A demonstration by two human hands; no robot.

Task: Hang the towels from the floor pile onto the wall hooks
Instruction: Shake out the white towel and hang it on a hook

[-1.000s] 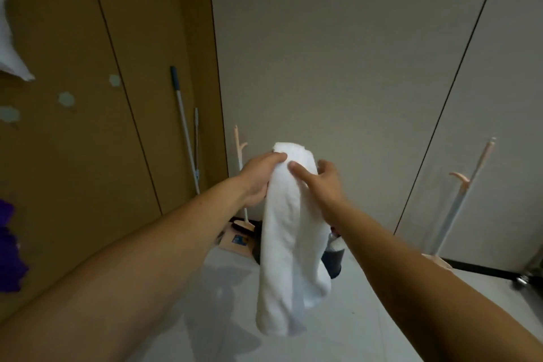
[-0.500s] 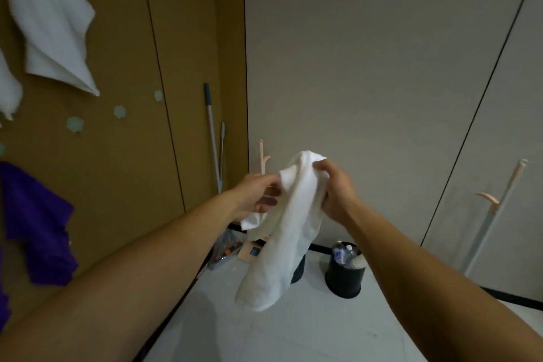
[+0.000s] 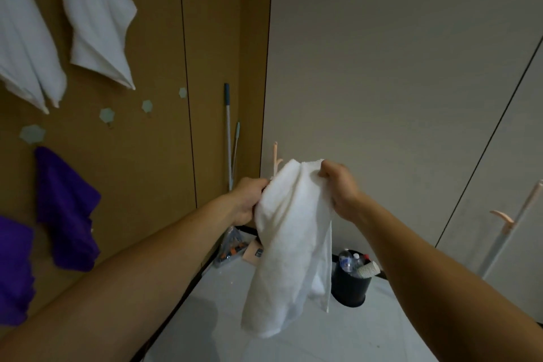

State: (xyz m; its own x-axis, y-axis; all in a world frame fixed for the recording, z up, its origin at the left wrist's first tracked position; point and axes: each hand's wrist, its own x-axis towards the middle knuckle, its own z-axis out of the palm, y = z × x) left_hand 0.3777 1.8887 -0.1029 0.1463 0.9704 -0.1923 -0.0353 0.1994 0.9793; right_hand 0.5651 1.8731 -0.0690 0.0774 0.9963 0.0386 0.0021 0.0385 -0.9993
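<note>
Widened since half a second ago: our two-handed hold on the white towel [image 3: 289,244]. Our left hand [image 3: 248,203] grips its left edge and our right hand [image 3: 340,188] pinches its top corner, with the towel between them in mid-air. Appearance: plain white, bunched, hanging in limp folds.

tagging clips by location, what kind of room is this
Likely an indoor utility or storage corner: poles lean in the corner, a bin stands on the floor, white towels hang on the wall.
</note>
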